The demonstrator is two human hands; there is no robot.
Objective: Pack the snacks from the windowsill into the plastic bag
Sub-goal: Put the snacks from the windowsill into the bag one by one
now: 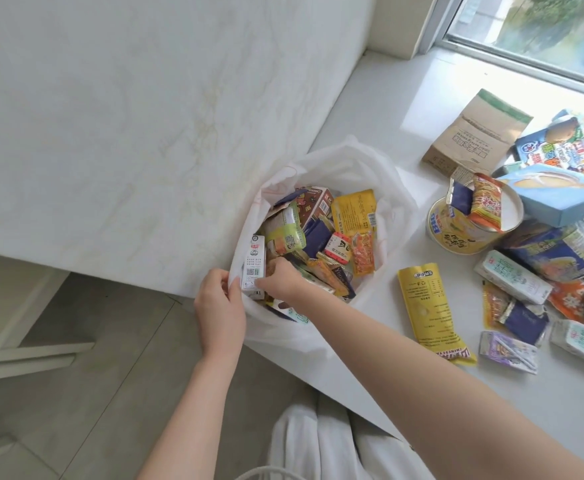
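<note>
A white plastic bag (349,161) lies open at the windowsill's left corner, filled with several snack packets. My left hand (219,308) pinches the bag's near-left rim. My right hand (281,277) is inside the bag, fingers closed on a white carton (254,263) that stands upright against the bag's left wall. More snacks lie on the sill to the right: a yellow packet (429,313), a round yellow tub (456,230) and a brown paper bag (470,136).
The white windowsill (387,98) ends at a front edge close to my legs. A blue box (560,195), white packs and small sachets crowd the right side. A white marbled wall rises on the left, the window at the top right. Grey floor tiles lie below.
</note>
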